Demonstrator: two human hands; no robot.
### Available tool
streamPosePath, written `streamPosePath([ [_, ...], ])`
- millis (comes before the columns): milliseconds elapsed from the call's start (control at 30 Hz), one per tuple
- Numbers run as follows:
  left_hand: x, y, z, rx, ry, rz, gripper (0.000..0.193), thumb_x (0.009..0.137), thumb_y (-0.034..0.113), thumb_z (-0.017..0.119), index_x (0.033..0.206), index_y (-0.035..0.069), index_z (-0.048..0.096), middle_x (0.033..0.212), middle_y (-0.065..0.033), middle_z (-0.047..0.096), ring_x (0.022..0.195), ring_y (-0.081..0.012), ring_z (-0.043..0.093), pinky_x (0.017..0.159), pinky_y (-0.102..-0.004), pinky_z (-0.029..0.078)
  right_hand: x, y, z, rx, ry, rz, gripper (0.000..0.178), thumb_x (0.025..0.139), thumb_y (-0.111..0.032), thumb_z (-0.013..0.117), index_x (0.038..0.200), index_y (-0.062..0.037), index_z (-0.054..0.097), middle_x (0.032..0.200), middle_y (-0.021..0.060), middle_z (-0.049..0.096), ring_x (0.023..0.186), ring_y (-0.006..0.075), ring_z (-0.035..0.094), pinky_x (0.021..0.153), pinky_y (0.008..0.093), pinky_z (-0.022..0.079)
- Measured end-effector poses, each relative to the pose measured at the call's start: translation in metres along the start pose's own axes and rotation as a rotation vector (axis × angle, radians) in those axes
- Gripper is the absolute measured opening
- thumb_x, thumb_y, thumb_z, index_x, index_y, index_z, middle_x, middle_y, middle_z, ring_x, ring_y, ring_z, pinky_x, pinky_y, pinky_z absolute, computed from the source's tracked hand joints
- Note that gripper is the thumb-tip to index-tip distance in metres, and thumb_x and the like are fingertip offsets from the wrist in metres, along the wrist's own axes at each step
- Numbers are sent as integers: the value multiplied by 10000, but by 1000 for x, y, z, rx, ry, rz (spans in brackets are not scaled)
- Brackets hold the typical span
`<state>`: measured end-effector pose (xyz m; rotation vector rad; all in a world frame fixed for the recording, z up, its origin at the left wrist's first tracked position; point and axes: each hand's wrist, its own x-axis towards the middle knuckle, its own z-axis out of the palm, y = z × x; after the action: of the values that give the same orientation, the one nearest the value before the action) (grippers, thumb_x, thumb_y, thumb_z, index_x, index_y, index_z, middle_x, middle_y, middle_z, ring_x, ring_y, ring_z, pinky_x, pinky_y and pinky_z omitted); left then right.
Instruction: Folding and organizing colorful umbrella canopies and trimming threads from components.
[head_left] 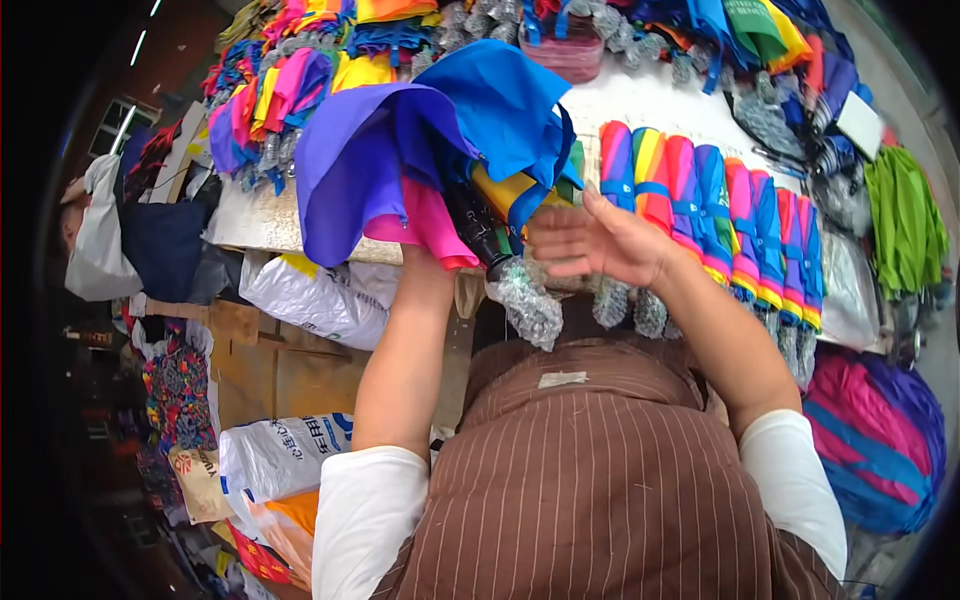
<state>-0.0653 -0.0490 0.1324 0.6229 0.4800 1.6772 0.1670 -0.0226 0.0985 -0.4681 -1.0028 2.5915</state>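
A loose, multicoloured folding umbrella [375,150] hangs over the table's near edge, its purple, blue, pink and yellow panels flopping outward. Its black shaft [474,228] slants down to a handle wrapped in clear bubble wrap [524,302]. My left hand [426,260] reaches up beneath the pink and purple cloth and holds the umbrella; its fingers are hidden by the folds. On the other side of the shaft, my right hand [600,238] is open, fingers stretched toward the blue and yellow panels. Whether its fingertips touch the cloth I cannot tell.
Several rolled, strapped rainbow umbrellas [690,205] lie in a row on the white table [640,95], just right of my right hand. More umbrellas [285,85] are heaped at the back. Green umbrellas [905,220] hang at right. White sacks [320,300] sit below left.
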Motion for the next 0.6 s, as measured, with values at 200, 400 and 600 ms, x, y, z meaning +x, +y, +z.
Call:
streamPosePath([
  [200, -4, 7, -6, -46, -218, -69, 554, 975, 465, 342, 1409, 122, 313, 1393, -88, 413, 1256, -263, 423, 1061, -388, 352, -17, -19, 3, -78, -35, -46, 980, 808, -697, 492, 1374, 78, 293, 1298, 242, 481, 1186, 321, 508, 971, 437, 441],
  [400, -16, 5, 20, 214, -7, 55, 549, 978, 464, 335, 1398, 111, 326, 1376, -94, 426, 1226, -260, 449, 1041, -384, 374, -16, -11, 32, -50, 245, -71, 320, 878, -282, 641, 1087, -54, 558, 943, 40, 614, 704, 73, 583, 524, 197, 467],
  [600, -26, 11, 9, 104, -171, -28, 533, 980, 447, 340, 1388, 105, 339, 1368, -98, 437, 1222, -265, 456, 1034, -415, 386, -12, -1, 29, 46, 281, -137, 183, 862, -199, 640, 977, -76, 566, 802, -10, 593, 636, 53, 527, 518, 195, 409],
])
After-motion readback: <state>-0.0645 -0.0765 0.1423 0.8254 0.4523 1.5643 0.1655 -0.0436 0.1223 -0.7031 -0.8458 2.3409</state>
